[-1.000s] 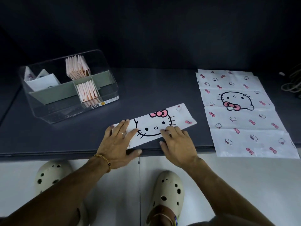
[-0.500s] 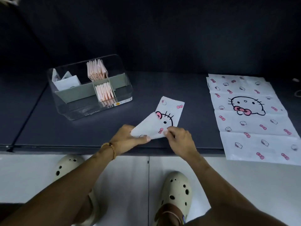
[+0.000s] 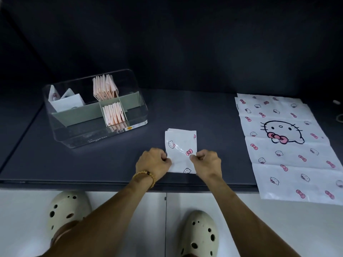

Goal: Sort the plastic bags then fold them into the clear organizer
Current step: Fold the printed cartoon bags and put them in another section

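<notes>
A: Status at the shelf?

B: The person is standing at the front edge. The left hand (image 3: 153,160) and the right hand (image 3: 206,161) are each pinching a side of a folded white bag (image 3: 181,150), fingers curled on it, thumbs on top. The bag is lying flat near the front edge, about midway along.

A: How far is the sorting getting on?

B: Partly done, by the look of it. The organizer (image 3: 96,108) is sitting toward the back left corner, already holding pink folded bags (image 3: 104,88) in two middle slots and white folded ones (image 3: 64,101) in the left slot. A stack of flat bags (image 3: 289,145) is waiting at the right end, hanging over the front edge. So this bag is mid-fold, and the stack is left to do.

A: Anything unclear?

B: The number of sheets in that stack is hard to count. The organizer's right slot is looking empty, though glare is muddying it. Small pale objects at the far right are cut off.
</notes>
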Available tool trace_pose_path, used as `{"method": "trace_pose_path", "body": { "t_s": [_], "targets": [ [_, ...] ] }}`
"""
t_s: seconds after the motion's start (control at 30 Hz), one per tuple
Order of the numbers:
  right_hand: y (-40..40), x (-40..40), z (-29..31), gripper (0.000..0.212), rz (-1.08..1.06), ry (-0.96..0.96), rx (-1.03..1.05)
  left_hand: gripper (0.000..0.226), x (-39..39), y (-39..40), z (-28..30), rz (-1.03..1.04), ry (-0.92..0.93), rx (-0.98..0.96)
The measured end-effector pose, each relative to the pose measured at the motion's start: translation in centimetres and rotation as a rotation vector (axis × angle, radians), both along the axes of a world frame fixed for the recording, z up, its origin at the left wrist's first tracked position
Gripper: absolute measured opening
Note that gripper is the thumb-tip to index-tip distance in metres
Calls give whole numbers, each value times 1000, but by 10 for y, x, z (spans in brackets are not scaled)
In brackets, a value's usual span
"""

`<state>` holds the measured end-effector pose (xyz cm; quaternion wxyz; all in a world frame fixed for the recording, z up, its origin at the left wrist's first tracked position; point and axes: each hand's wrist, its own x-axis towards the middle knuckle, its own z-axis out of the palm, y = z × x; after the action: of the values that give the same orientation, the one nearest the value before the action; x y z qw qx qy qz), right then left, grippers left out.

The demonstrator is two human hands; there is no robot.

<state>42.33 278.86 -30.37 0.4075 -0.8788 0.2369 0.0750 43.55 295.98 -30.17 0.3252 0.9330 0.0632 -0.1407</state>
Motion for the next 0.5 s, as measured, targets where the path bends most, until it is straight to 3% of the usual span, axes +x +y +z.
{"method": "trace_pose_path", "body": {
  "t_s": [0.1, 0.17, 0.23, 0.33, 0.43, 0.5],
  "targets": [
    [-11, 5, -4, 22, 48, 22, 63, 25, 1, -2, -5, -58, -95, 112],
    [-18, 7, -5, 21, 87, 30, 74, 27, 0, -3, -7, -124, -272, 225],
    [-22, 10, -6, 21, 147, 27, 32, 23, 2, -3, -11, -268, -451, 293],
    [-22, 13, -5, 16, 252, 32, -73, 43, 11, -4, -18, -596, -439, 336],
    [-20, 5, -1, 7, 229, -214, -339, 48, 14, -6, -26, -652, -346, 455],
    [-19, -10, -3, 19, 220, -444, -522, 49, 11, -8, -24, -585, -347, 566]
  ]
}}
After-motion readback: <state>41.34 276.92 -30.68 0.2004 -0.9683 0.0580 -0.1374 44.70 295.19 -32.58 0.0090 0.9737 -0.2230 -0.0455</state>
